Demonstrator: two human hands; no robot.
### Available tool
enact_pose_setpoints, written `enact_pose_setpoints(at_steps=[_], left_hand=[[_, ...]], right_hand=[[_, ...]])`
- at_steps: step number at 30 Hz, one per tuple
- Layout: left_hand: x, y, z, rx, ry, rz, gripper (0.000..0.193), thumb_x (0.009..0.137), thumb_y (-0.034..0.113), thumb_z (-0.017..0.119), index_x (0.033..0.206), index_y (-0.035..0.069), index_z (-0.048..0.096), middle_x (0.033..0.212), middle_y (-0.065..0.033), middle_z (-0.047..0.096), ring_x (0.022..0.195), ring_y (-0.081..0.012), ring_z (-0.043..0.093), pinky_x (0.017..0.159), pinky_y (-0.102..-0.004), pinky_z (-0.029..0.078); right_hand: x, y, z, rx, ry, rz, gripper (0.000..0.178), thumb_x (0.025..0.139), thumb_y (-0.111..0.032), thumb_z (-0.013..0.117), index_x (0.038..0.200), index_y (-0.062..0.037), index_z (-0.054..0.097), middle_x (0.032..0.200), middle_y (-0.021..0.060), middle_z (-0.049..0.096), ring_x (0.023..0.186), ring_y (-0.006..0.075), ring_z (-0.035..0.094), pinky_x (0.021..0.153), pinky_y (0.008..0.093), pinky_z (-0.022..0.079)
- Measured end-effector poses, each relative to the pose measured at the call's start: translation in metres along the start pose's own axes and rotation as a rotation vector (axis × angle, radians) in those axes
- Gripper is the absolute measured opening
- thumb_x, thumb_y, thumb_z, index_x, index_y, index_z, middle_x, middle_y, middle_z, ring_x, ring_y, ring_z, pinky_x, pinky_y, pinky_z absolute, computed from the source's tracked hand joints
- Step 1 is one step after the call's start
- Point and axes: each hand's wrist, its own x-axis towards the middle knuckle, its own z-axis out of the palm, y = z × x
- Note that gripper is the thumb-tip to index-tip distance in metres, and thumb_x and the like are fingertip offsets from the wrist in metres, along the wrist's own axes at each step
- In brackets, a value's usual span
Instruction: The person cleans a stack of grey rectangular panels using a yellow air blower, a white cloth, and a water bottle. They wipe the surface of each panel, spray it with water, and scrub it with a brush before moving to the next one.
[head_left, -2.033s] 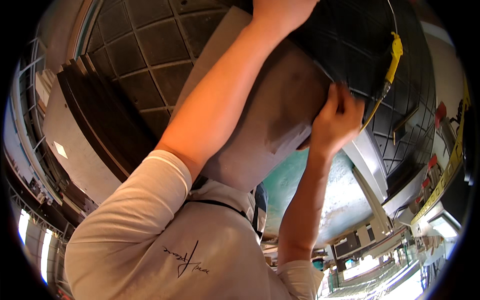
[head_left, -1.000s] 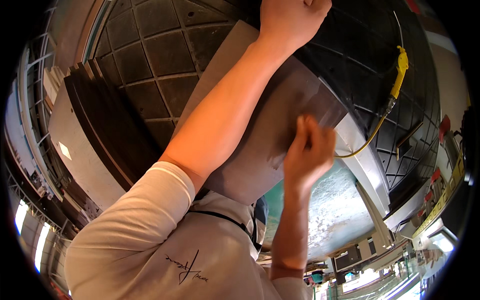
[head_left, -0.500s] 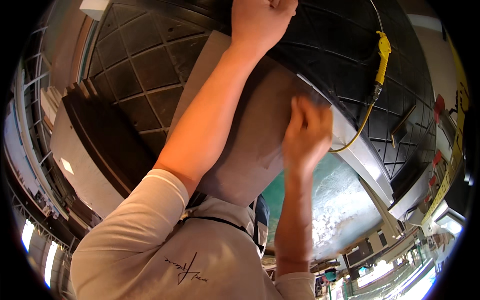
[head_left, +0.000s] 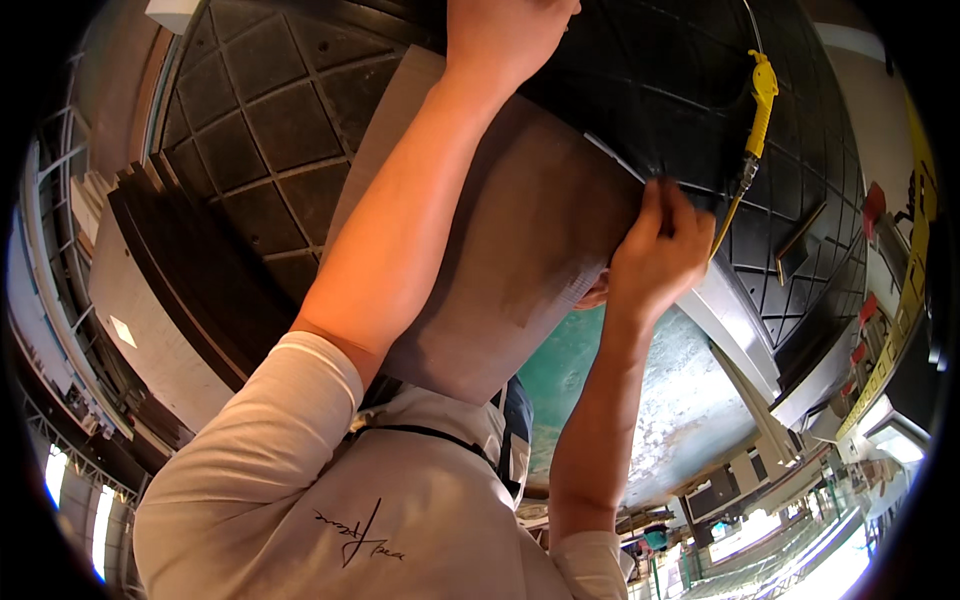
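A flat grey-brown panel (head_left: 530, 220) lies under my arms, with one end close to my waist. My left arm crosses over it. At the upper edge of the picture is my left hand (head_left: 505, 42), its fingers curled and partly cut off; what they hold, if anything, is out of sight. My right hand (head_left: 662, 255) is by the panel's right edge, beside the table's metal edge (head_left: 725, 318). Its thumb and fingers are drawn together, and I cannot make out anything between them. A small reddish shape (head_left: 594, 292) shows at the panel's edge beside my right wrist.
The black table (head_left: 290, 125) has a grid of grooves. A yellow air blow gun (head_left: 763, 105) with a yellow hose lies at the right, near a small dark bar (head_left: 800, 242). Dark strips (head_left: 170, 270) are stacked at the left. Below the table is a green floor (head_left: 570, 370).
My right hand has moved right and slightly up, from over the panel to its right edge. My left hand has shifted slightly up and left.
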Motion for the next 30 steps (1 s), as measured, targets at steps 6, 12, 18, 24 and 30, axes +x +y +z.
enact_pose_setpoints(at_steps=[6, 12, 18, 24, 30], left_hand=[[0.0, 0.0, 0.0, -0.021, 0.003, 0.042, 0.025, 0.101, 0.023, 0.07, 0.092, 0.0, 0.073, 0.068, -0.0034, 0.069, 0.058, -0.0084, 0.064, 0.056, -0.0265, 0.052], [0.002, -0.004, 0.004, -0.03, 0.024, 0.041, 0.026, 0.102, 0.024, 0.069, 0.092, 0.0, 0.072, 0.068, -0.0031, 0.069, 0.057, -0.0087, 0.063, 0.055, -0.0264, 0.051], [0.002, -0.005, 0.0, -0.006, 0.005, 0.05, 0.026, 0.102, 0.023, 0.069, 0.091, 0.0, 0.072, 0.068, -0.003, 0.07, 0.057, -0.0086, 0.063, 0.055, -0.0262, 0.051], [0.0, -0.007, 0.001, 0.012, 0.003, 0.029, 0.027, 0.101, 0.024, 0.068, 0.091, 0.0, 0.072, 0.068, -0.0031, 0.07, 0.056, -0.0097, 0.064, 0.055, -0.0277, 0.052], [0.002, -0.003, 0.001, 0.002, -0.004, 0.058, 0.026, 0.101, 0.023, 0.069, 0.089, 0.0, 0.071, 0.068, -0.004, 0.069, 0.056, -0.0105, 0.064, 0.055, -0.0285, 0.052]], right_hand=[[-0.017, 0.005, -0.003, 0.07, 0.024, 0.057, 0.012, 0.09, -0.006, 0.079, 0.098, 0.0028, 0.079, 0.09, 0.0132, 0.067, 0.077, 0.0285, 0.069, 0.066, 0.0372, 0.055], [-0.058, 0.01, -0.008, 0.082, 0.018, 0.062, 0.02, 0.094, -0.017, 0.078, 0.1, 0.0014, 0.08, 0.088, 0.0132, 0.066, 0.073, 0.0266, 0.069, 0.064, 0.0373, 0.054], [-0.057, 0.009, -0.007, 0.091, 0.008, -0.023, 0.015, 0.091, -0.013, 0.079, 0.096, 0.0009, 0.079, 0.087, 0.0124, 0.065, 0.072, 0.026, 0.067, 0.064, 0.0356, 0.054], [-0.004, -0.003, 0.0, 0.133, -0.081, -0.068, 0.011, 0.091, -0.013, 0.079, 0.098, -0.0048, 0.081, 0.087, 0.0136, 0.061, 0.073, 0.0275, 0.066, 0.064, 0.0378, 0.052], [-0.034, 0.009, -0.005, 0.144, -0.095, -0.072, 0.009, 0.091, -0.008, 0.078, 0.098, -0.0035, 0.08, 0.085, 0.0114, 0.06, 0.073, 0.0241, 0.063, 0.065, 0.0367, 0.051]])
